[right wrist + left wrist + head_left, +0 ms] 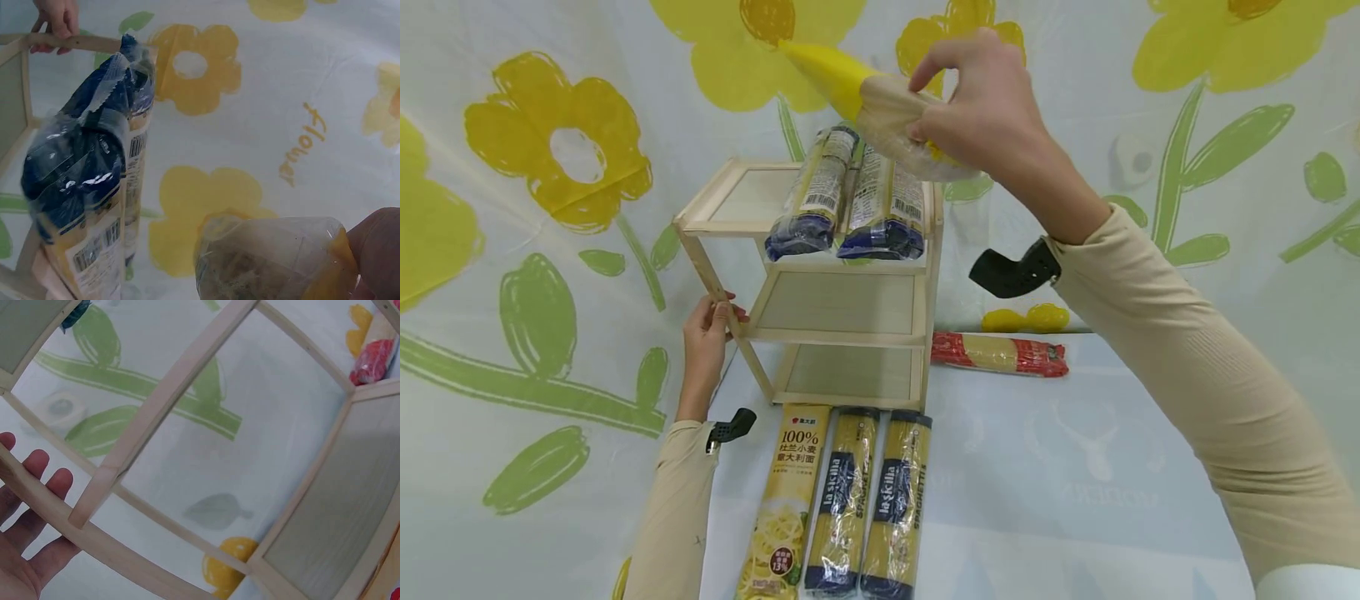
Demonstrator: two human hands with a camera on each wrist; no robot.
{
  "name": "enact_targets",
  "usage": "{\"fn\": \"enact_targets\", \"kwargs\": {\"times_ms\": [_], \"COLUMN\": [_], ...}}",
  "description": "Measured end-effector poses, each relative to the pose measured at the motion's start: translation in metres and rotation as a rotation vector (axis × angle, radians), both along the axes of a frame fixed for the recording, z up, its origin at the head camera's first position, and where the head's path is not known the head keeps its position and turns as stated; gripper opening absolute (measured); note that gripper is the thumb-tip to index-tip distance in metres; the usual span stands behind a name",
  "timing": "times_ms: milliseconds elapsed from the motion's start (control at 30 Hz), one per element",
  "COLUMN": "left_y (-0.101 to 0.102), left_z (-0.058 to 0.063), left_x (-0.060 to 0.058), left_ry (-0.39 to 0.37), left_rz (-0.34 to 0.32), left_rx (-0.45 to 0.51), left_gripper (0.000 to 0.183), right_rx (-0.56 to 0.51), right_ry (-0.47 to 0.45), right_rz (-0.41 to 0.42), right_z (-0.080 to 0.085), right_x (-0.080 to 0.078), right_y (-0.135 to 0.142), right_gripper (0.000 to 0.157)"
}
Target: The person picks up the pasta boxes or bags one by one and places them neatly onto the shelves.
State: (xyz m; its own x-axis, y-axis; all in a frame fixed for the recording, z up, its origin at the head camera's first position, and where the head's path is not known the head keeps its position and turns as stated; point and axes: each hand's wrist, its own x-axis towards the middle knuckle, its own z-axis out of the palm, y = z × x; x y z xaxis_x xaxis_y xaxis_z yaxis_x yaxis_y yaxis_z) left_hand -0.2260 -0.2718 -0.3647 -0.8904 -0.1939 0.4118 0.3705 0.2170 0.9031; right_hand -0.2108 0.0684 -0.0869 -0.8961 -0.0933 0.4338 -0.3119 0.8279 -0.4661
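A small wooden three-tier shelf (838, 337) stands in the middle of the head view. My left hand (706, 333) grips its left front post, fingers wrapped round the wood, as the left wrist view also shows. Above the shelf's top right, my right hand (981, 104) pinches a yellow and clear plastic package (887, 112), tilted in the air. Its transparent end shows in the right wrist view, but its contents are unclear. Two bundles of blue-ended spaghetti packs (816, 196) lie on the top tier, just below the held package.
In front of the shelf lie a yellow pasta pack (786, 500) and two spaghetti packs (842, 500) side by side. A red-ended noodle pack (996, 354) lies right of the shelf on the white table (1037, 483). Behind hangs a flower-printed cloth (580, 333).
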Motion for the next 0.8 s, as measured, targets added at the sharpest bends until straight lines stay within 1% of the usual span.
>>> {"fn": "enact_targets", "kwargs": {"times_ms": [67,167,300,367,433,533,667,767,800], "left_y": [0.0,0.001,0.002,0.003,0.004,0.003,0.002,0.001,0.0], "left_z": [0.0,0.0,0.0,0.0,-0.001,-0.002,-0.003,-0.003,-0.003], "left_x": [0.001,0.0,-0.002,-0.003,-0.005,-0.006,-0.007,-0.006,-0.006], "left_ry": [-0.001,-0.001,-0.013,-0.019,-0.02,-0.006,0.006,0.008,0.01], "left_rz": [-0.001,-0.006,-0.016,-0.024,-0.033,-0.036,-0.045,-0.052,-0.052], "left_rx": [0.004,0.002,0.012,0.018,0.019,0.009,0.014,0.028,0.032], "left_gripper": [0.019,0.019,0.019,0.019,0.019,0.019,0.02,0.02,0.021], "right_rx": [0.037,0.051,0.042,0.076,0.106,0.15,0.222,0.309,0.344], "right_ry": [0.009,0.008,-0.001,0.008,0.015,-0.004,-0.022,-0.002,0.002], "right_rz": [-0.004,0.0,0.039,0.055,0.059,0.028,-0.005,0.003,0.002], "right_z": [0.004,0.009,0.013,0.013,0.011,0.007,-0.004,-0.016,-0.02], "right_x": [-0.004,-0.01,-0.019,-0.023,-0.027,-0.034,-0.041,-0.041,-0.039], "right_y": [-0.014,-0.035,-0.06,-0.071,-0.083,-0.101,-0.127,-0.151,-0.16], "right_gripper": [0.038,0.033,0.017,0.02,0.026,0.026,0.014,0.003,0.003]}}
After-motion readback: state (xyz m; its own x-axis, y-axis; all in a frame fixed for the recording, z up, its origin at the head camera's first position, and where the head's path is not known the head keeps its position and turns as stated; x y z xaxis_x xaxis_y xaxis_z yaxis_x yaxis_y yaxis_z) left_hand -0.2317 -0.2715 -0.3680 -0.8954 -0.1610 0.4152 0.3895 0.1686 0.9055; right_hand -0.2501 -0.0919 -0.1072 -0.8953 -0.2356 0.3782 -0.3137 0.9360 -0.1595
